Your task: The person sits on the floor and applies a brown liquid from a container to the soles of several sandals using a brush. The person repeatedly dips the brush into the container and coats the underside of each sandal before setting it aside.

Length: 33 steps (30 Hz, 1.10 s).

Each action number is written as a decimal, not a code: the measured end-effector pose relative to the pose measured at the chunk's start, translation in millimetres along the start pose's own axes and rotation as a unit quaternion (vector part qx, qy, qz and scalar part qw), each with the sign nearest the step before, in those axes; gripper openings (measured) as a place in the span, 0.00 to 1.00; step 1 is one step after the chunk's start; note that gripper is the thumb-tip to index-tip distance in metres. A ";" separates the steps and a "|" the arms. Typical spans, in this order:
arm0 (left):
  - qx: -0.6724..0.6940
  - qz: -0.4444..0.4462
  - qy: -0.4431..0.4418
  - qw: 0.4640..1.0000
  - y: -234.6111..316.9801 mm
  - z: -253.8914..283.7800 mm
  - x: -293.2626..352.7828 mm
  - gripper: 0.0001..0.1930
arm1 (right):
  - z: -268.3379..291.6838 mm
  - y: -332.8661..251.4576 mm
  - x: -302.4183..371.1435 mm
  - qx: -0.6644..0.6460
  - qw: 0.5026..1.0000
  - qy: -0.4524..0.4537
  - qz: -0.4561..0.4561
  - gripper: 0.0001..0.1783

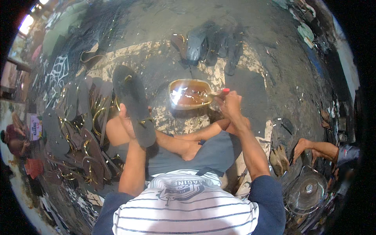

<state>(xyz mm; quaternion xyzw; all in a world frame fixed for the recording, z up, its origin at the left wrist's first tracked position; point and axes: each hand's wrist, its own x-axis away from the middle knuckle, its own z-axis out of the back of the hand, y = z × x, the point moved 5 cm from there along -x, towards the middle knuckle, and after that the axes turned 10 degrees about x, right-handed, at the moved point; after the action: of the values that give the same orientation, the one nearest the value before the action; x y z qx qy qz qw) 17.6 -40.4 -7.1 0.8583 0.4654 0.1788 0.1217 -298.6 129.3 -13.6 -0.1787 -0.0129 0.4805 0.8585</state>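
My left hand (126, 122) grips a dark sandal (134, 92) from its left edge, above my left knee. The sandal stands lengthwise with its broad flat face towards me; gold-coloured bits show near its top and lower part. My right hand (230, 104) is closed round a small brush (225, 90) with a red part. The brush's tip lies at the right rim of a shallow container (189, 107). Shiny amber-brown liquid (194, 93) fills much of that container, which rests on the ground in front of my crossed legs.
Many sandals with gold straps (94, 156) lie heaped at my left. Several dark soles (207, 43) lie in a row beyond the container. On the right are a fan (307, 192) and another person's bare foot (300, 149). A seated person (15, 139) is at far left.
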 end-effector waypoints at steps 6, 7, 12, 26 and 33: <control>0.007 0.024 -0.016 1.000 -33.9 -39.7 -25.1 0.28 | 51.2 -144.5 22.5 -0.474 0.866 -0.052 -0.152 0.18; 0.087 0.089 -0.044 0.991 -49.9 -58.2 -22.0 0.28 | 33.2 -162.8 34.1 -0.535 0.843 0.006 -0.054 0.17; 0.034 0.024 0.012 0.999 -37.5 -59.4 -17.8 0.32 | 40.5 -183.7 4.0 -0.369 0.912 0.135 0.119 0.17; 0.059 0.097 -0.053 0.992 -55.0 -76.7 -49.3 0.26 | 1.6 -170.7 2.0 -0.631 0.733 -0.087 0.240 0.18; 0.104 0.185 -0.128 0.969 -73.5 -85.3 -32.8 0.31 | 11.4 -143.1 8.9 -0.427 0.890 -0.004 0.161 0.20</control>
<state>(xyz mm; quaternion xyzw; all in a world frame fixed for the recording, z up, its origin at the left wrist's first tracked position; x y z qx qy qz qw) -90.2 -24.9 36.3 0.9532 0.2949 0.0374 0.0550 -178.6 72.2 41.5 -0.5256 -0.1906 0.5611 0.6104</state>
